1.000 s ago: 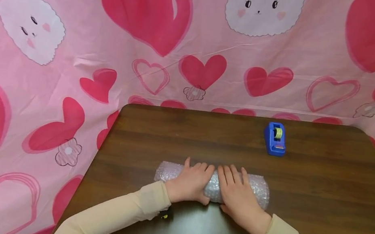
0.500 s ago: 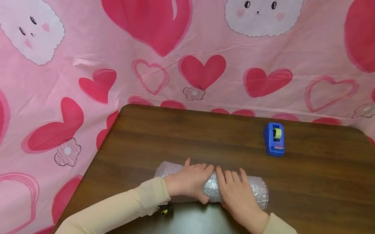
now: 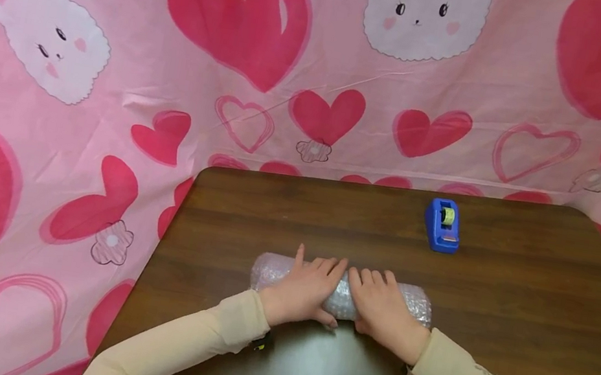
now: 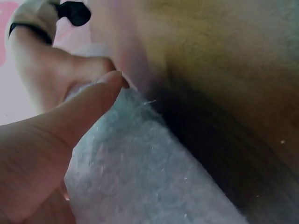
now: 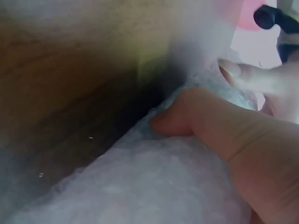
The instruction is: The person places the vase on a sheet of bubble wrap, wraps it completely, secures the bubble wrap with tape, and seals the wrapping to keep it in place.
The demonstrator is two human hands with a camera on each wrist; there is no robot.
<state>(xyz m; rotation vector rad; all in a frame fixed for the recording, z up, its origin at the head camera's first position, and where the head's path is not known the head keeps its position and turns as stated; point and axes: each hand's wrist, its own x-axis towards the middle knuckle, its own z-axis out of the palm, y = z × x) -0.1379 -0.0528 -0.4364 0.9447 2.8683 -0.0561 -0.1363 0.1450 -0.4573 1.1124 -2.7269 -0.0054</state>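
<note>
Since a second ago our hands have crept slightly back toward us on the roll, and the bubble-wrap roll (image 3: 341, 292) itself has barely shifted on the counter (image 3: 524, 302); the right wrist has drawn in closer.

We have both hands laid over the middle of the bubble-wrap roll, which lies crosswise near the front of the dark wooden counter. Our left hand (image 3: 304, 290) rests on top with fingers spread forward and the thumb tucked along the near side, as the left wrist view shows, thumb (image 4: 79, 116) pressed against the plastic. Our right hand (image 3: 383, 305) lies the same way just beside it, fingers over the top, thumb (image 5: 187, 114) against the near flank. So both hands are curved round the roll, pressing and holding it; we judge this keeps the springy wrap from uncoiling.

A blue tape dispenser (image 3: 443, 225) stands well apart, toward the far right of the counter. A pink cloth (image 3: 116, 86) printed with hearts and bunnies hangs behind and around the counter.
</note>
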